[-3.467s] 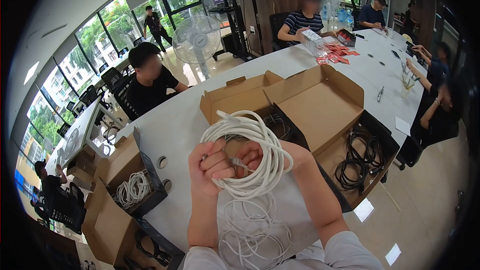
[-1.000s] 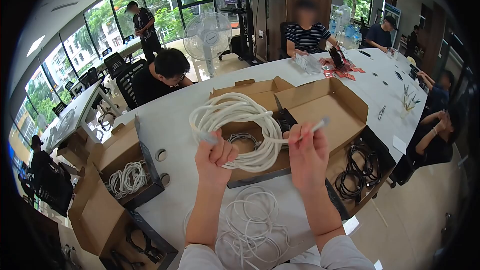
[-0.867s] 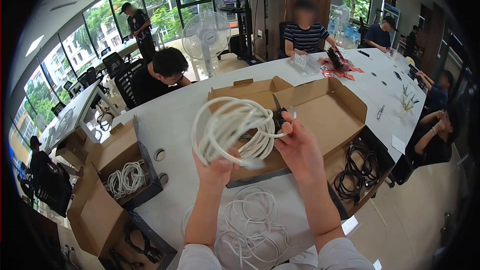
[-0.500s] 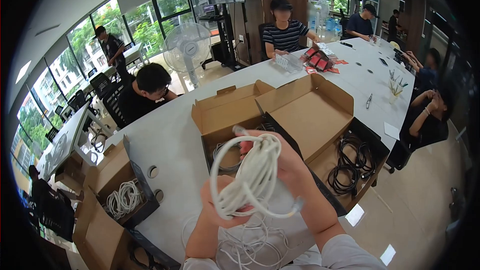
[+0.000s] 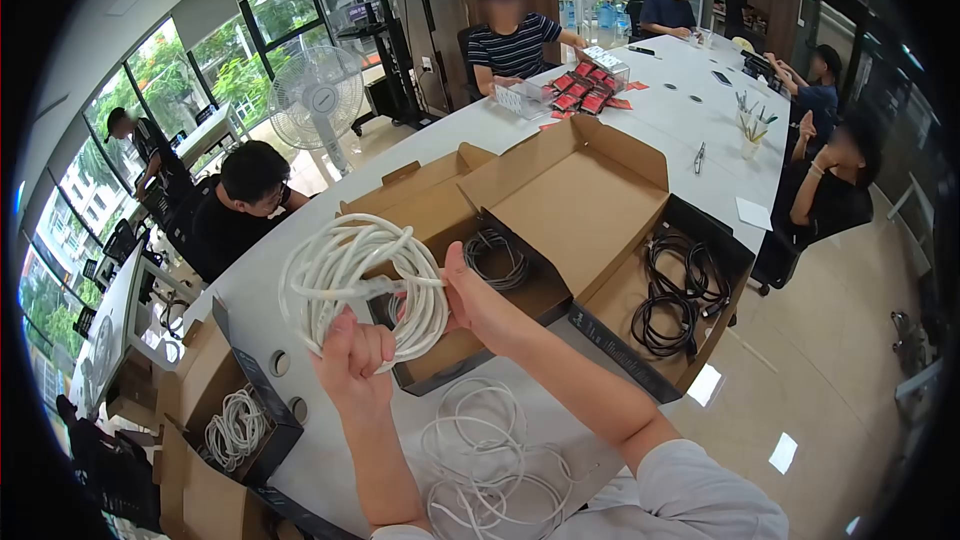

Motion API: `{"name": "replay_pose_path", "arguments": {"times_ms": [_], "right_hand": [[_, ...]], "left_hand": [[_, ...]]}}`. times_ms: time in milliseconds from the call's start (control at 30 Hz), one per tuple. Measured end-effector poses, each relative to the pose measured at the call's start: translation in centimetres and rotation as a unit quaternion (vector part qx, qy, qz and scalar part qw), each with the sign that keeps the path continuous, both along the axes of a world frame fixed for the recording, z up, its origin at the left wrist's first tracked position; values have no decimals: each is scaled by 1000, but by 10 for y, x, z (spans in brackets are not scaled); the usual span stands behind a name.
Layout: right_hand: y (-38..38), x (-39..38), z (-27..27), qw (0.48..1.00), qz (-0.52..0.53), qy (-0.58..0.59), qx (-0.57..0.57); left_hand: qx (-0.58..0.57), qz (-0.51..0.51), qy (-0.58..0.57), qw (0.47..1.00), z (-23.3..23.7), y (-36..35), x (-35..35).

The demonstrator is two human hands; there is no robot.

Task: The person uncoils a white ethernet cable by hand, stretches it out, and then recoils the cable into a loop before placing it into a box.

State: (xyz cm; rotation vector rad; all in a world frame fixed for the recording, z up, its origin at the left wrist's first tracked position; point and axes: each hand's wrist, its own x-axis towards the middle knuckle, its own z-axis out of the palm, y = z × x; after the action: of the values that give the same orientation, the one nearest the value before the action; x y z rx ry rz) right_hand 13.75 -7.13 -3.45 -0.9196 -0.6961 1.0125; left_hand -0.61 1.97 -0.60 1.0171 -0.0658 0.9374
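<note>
a white table (image 5: 690,125) stretches from close in out past 12 o'clock. on it, at 1 o'clock, an open box (image 5: 590,205) holds black cables (image 5: 688,318); a second box (image 5: 430,378) sits nearer 12, and a smaller box (image 5: 198,365) with white cables (image 5: 236,430) lies at 10. the thick white coil (image 5: 420,315) is up in the air at 11 o'clock, gripped by both hands. loose white cable (image 5: 468,490) tangles close in at 12.

the left hand (image 5: 360,365) curls its fingers round the coil's 6 o'clock edge, thumb pressed up against it. the right hand (image 5: 485,310) meets the 3 o'clock edge, thumb raised; its other fingertips are hidden, so i cannot tell their grip. a clear plug (image 5: 377,287) lies across the loops.

this looks like tidying the coil's end; the next move calls for pinned loops and a controlled plug.
</note>
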Motion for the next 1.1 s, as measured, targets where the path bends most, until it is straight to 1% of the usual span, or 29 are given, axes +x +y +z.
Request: {"name": "replay_pose_path", "arguments": {"times_ms": [67, 133, 167, 233, 267, 367, 467, 567, 600, 700, 733, 800, 867, 900, 933, 1033, 1067, 1100], "right_hand": [[-10, 3, 7, 999, 11, -44, 3], [-18, 3, 16, 996, 20, -86, -4], [-18, 3, 18, 993, 0, -120, 11], [-15, -4, 20, 982, -29, -183, 36], [-18, -8, 24, 994, -40, -101, 12], [-21, -8, 27, 995, -39, -93, -13], [-25, -12, 30, 995, -58, -84, 14], [-30, -13, 37, 993, -58, -99, 38], [-32, -14, 38, 992, -51, -104, 42], [-33, -11, 36, 990, -9, -116, 79], [-33, -9, 34, 987, 4, -127, 94], [-32, -16, 39, 991, -26, -107, 82], [-29, -20, 40, 990, -73, -103, 65], [-27, -17, 36, 991, -84, -80, 66], [-26, -11, 29, 992, -95, -56, 65], [-26, 8, 22, 994, -102, 17, 46], [-25, 6, 26, 991, -120, 28, 57], [-26, 6, 28, 992, -116, 26, 51]], "left_hand": [[-40, -34, 0, 999, 2, 1, 1], [-37, -76, -10, 996, 1, 1, -1], [-33, -96, -18, 995, 1, 2, -1], [-77, -101, -22, 992, 4, -4, 1], [-102, -100, -23, 989, 4, -7, 1], [-156, -141, -24, 977, 2, -3, 3], [-204, -145, -19, 968, 1, 3, 8], [-269, -75, 30, 960, -2, 6, 24], [-229, -106, 17, 968, -13, 12, 27], [-221, -84, 105, 966, -24, 13, 40], [-197, -69, 117, 971, -28, 13, 41], [-150, -43, 144, 977, -30, 14, 42], [-127, 3, 154, 980, -22, 10, 42], [-116, 28, 159, 980, -18, 10, 42], [-74, 53, 153, 984, -22, 14, 41], [56, 204, 106, 972, -13, 8, 41], [90, 174, 98, 976, -12, 12, 37], [84, 147, 105, 980, -11, 13, 33]]}}
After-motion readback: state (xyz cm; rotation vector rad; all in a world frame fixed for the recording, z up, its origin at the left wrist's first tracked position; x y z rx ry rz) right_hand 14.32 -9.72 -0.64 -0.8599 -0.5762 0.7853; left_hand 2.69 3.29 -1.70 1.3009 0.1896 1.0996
